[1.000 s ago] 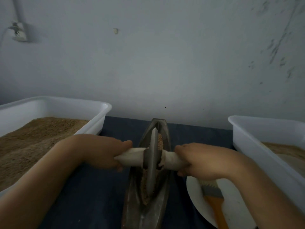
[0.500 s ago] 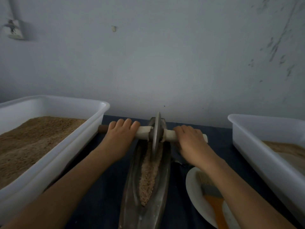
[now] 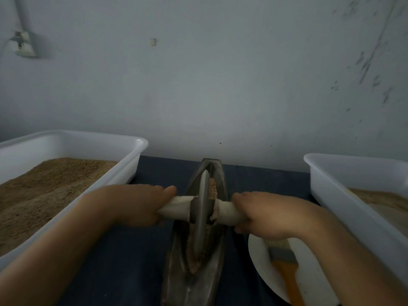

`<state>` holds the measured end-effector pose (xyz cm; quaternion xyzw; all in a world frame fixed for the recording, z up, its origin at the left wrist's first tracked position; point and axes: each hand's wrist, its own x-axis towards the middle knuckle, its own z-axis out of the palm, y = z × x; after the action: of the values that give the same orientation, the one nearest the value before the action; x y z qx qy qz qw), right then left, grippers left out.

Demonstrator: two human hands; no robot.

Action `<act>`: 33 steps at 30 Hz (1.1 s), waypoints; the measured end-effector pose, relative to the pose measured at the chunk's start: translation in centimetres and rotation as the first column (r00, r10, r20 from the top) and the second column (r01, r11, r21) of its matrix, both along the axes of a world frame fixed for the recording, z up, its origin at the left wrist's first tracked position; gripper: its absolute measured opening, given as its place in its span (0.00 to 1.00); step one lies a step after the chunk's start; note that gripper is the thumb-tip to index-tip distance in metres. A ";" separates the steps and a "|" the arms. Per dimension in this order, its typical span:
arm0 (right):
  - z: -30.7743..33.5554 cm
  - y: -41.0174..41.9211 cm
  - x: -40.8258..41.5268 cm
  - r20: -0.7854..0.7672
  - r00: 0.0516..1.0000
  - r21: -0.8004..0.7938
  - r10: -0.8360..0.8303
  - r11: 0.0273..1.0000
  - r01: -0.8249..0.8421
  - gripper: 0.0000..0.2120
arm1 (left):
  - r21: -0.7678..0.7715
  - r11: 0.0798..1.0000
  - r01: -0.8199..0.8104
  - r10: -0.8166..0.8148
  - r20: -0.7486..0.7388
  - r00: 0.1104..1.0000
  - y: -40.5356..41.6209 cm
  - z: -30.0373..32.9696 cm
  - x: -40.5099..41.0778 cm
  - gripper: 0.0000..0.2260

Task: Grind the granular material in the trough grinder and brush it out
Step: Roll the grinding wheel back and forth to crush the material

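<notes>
A dark metal boat-shaped trough grinder (image 3: 174,268) lies lengthwise on the blue table in front of me. Its metal wheel (image 3: 202,215) stands upright in the groove near the middle. Brown granular material (image 3: 213,188) shows behind the wheel and in the groove in front of it. My left hand (image 3: 134,206) grips the white-wrapped axle handle (image 3: 176,209) on the left. My right hand (image 3: 262,214) grips the handle on the right. An orange-handled brush (image 3: 284,268) lies on a white plate (image 3: 258,259) below my right wrist.
A white tub (image 3: 123,149) full of brown granules stands at the left. Another white tub (image 3: 331,173) with finer tan powder stands at the right. A grey wall rises close behind the table's far edge, with a socket (image 3: 22,44) at upper left.
The wheel rolled to the trough's far end half a second ago and has now come back toward me to the middle, both hands pulling the handle.
</notes>
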<state>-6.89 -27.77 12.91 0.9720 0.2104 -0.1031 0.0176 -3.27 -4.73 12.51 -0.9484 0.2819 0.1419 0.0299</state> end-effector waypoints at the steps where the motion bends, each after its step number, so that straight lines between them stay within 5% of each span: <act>1: 0.2 0.0 -0.2 -0.028 1.000 -0.004 0.006 1.000 -0.006 0.10 | 0.002 1.000 0.002 -0.002 -0.035 0.999 0.1 0.3 -0.2 0.13; 6: -0.4 -0.1 0.5 -0.012 0.999 0.017 -0.032 0.999 0.032 0.12 | -0.023 1.000 0.000 0.000 -0.005 1.000 -0.2 -0.1 0.5 0.12; 11: -3.0 -0.6 3.5 0.348 0.935 0.061 -0.064 0.997 0.045 0.12 | -0.056 0.996 -0.069 0.081 0.263 0.961 -1.1 -2.0 3.0 0.16; 16: -4.8 -1.3 5.7 0.514 0.851 0.092 -0.112 0.993 0.075 0.21 | -0.137 0.988 -0.073 0.143 0.613 0.777 -2.3 -4.6 4.7 0.19; 19: -5.1 -1.2 5.7 0.541 0.832 0.097 -0.122 0.992 0.083 0.22 | -0.176 0.982 -0.065 0.167 0.665 0.728 -2.5 -5.1 5.1 0.22; 26: -3.2 -0.2 3.3 0.361 0.930 -0.007 -0.066 0.997 0.073 0.11 | -0.098 0.995 -0.016 0.059 0.454 0.889 -0.8 -3.7 3.4 0.18; 33: 0.2 0.0 -0.1 -0.015 1.000 0.007 -0.005 1.000 0.005 0.12 | -0.025 0.999 0.020 -0.020 -0.033 0.999 0.2 0.1 0.2 0.12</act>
<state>-6.94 -27.75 13.06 0.9717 0.2087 -0.1096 0.0122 -3.05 -4.54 12.62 -0.9433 0.2936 0.1538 0.0150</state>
